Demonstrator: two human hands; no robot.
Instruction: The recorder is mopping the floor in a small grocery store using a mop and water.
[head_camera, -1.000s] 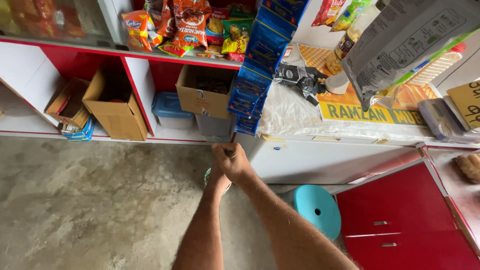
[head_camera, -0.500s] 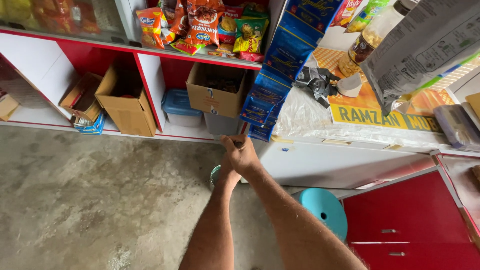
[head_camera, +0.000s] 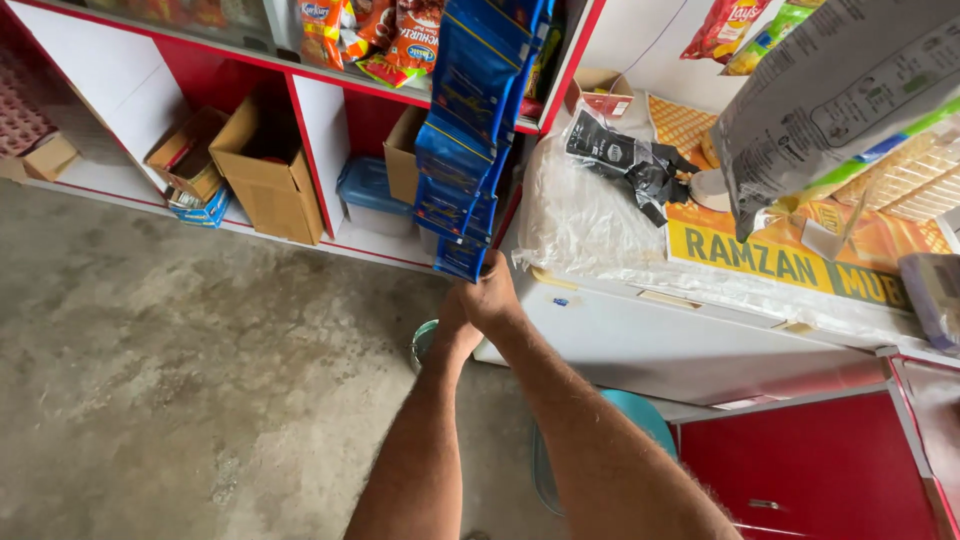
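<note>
A long strip of blue snack packets (head_camera: 465, 150) hangs down in front of the red and white shelving. Both my arms reach up to its lower end. My right hand (head_camera: 494, 293) is closed on the bottom packet. My left hand (head_camera: 452, 325) presses against it from below and to the left, its fingertips on the same packet's edge. The fingers of both hands are partly hidden behind each other.
A white chest freezer (head_camera: 680, 340) covered with plastic sheet stands right of the hands, with a black bag (head_camera: 625, 160) on top. Cardboard boxes (head_camera: 265, 165) and a blue container (head_camera: 365, 185) sit on the low shelf. A blue stool (head_camera: 640, 420), green bucket (head_camera: 425, 340) and red cabinet (head_camera: 810, 470) lie below.
Both hands have risen together from waist height to the bottom of the blue packet strip and now touch it. The view has moved closer to the shelving.
</note>
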